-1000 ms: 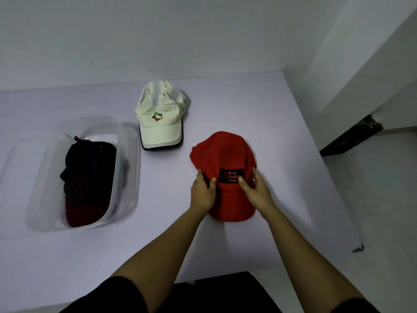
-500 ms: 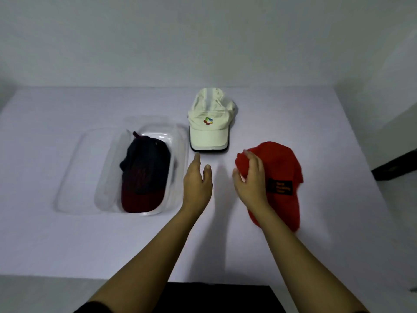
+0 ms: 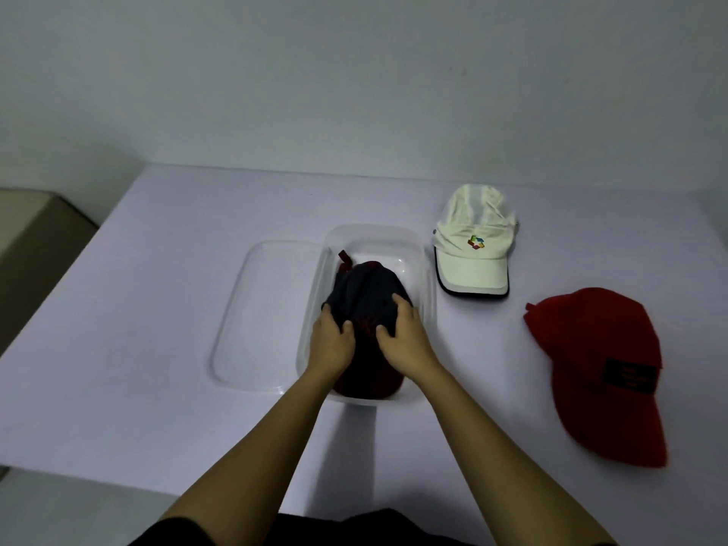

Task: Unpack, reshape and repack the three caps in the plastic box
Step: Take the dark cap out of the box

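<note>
Left hand (image 3: 331, 340), right hand (image 3: 405, 336): fingers curled into crown of dark navy fabric cap with maroon brim (image 3: 366, 293), one per side, likely for even lift-out. Cap lies inside clear rectangular plastic box (image 3: 427, 277) on pale bench (image 3: 157, 309). Long axis along box length; brim toward person, strap at far end.

Dim, flat, cool-toned lighting; bluish cast over table (image 3: 157, 309) and wall (image 3: 354, 72). Soft, faint shadow on table between forearms (image 3: 256, 447). Underexposed dark cap (image 3: 366, 289) in clear box (image 3: 374, 230), detail lost. Smeared red cap (image 3: 598, 368) at right edge, label unreadable. Table edges bowed by wide lens. Centre acceptably sharp.
</note>
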Demonstrator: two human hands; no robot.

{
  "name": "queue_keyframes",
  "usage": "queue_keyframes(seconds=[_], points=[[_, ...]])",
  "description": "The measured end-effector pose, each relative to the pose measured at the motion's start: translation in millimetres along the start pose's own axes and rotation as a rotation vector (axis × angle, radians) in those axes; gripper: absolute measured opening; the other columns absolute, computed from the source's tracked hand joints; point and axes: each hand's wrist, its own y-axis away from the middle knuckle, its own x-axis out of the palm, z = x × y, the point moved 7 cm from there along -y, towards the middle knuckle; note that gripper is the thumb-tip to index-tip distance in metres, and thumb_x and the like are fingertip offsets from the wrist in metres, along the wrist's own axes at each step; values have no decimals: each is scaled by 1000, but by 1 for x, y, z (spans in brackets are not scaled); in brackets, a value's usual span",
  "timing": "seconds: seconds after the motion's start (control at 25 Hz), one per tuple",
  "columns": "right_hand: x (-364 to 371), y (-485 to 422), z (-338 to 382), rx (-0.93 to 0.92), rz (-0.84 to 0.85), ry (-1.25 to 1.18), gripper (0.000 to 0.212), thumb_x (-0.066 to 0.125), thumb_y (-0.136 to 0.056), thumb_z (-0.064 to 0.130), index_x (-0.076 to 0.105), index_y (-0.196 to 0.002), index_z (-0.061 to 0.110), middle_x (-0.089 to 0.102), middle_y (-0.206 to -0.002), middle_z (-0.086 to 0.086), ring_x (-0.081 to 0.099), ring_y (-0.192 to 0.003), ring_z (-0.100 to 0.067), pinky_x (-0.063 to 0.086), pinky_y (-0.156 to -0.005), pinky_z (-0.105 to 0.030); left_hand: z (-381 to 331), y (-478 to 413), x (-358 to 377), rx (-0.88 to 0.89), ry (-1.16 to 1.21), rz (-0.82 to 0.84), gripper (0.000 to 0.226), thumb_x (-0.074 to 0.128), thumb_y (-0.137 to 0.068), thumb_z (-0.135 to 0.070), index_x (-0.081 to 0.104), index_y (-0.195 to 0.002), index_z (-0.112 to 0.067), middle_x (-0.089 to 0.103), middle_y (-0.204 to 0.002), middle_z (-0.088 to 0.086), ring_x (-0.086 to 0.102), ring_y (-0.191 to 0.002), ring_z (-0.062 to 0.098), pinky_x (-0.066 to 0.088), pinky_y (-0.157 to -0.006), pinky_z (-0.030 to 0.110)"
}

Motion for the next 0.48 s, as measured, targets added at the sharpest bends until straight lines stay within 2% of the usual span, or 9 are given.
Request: queue_keyframes(seconds=[0.12, 0.24, 0.32, 0.4, 0.48], points=[[25, -15, -20, 256, 81, 3, 81, 52, -92, 24, -3, -150, 10, 2, -158, -16, 15, -145, -31, 21, -118, -41, 29, -9, 12, -153, -23, 149, 56, 40, -95, -18, 22, -147, -9, 43, -143, 19, 45, -128, 36, 38, -108, 44], [34, -22, -30, 384, 64, -72, 92, 56, -89, 31, -12, -149, 12, 5, -158, -16, 22, -142, -34, 26, -116, -43, 44, -13, 18, -266, -53, 189, 55, 38, -95, -27, 24, -146, -12, 45, -142, 19, 45, -126, 40, 34, -109, 48], [33, -25, -30, 383, 25, -73, 92, 60, -87, 29, -6, -149, 13, 19, -154, -17, 30, -138, -34, 31, -113, -43, 42, -14, 20, -307, 26, 195, 56, 39, -91, -27, 27, -144, -17, 49, -138, 16, 47, -124, 39, 35, -108, 49], [28, -26, -25, 352, -45, -80, 89, 64, -82, 28, 6, -148, 16, 32, -149, -13, 36, -134, -34, 35, -110, -44, 38, -11, 19, -342, 222, 196, 56, 40, -86, -22, 31, -141, -20, 56, -127, 10, 54, -115, 34, 42, -104, 49], [17, -26, -15, 289, -127, -114, 80, 63, -82, 32, 18, -147, 18, 36, -147, -9, 34, -135, -32, 34, -111, -45, 31, -7, 14, -358, 385, 174, 55, 41, -86, -15, 34, -140, -21, 58, -116, 5, 58, -108, 29, 47, -99, 46]])
